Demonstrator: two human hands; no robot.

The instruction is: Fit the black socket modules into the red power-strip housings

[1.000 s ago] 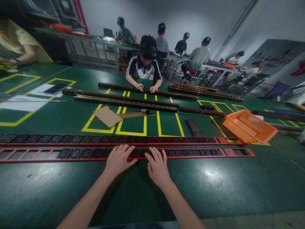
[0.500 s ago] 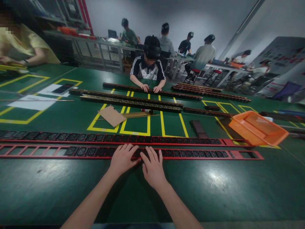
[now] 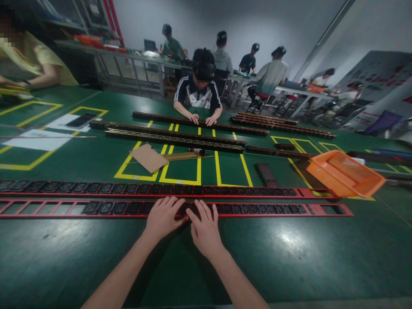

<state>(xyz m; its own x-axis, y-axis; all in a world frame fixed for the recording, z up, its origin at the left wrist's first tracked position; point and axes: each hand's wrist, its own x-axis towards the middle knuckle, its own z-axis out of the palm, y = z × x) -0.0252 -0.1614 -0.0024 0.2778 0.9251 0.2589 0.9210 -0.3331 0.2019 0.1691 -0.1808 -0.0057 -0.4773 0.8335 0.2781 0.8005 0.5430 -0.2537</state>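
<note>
Left hand (image 3: 163, 219), right hand (image 3: 206, 229) splayed, clutching nothing | on red strip (image 3: 262, 209) nearest table's (image 3: 289, 262) near edge | seemingly steadying it

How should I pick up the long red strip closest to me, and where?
Probably take the near red strip by its long edges, at two places well apart, coming from the near side. It is long, thin and lying flat, so one grip might let it tip. The far red strip lies close behind, crowding that side.

i count two hands (image 3: 165, 218) of mine, two red-framed socket strips (image 3: 264, 209)
one orange plastic basket (image 3: 330, 172), one cardboard piece (image 3: 149, 158), two red-seated stools (image 3: 291, 98)
</note>
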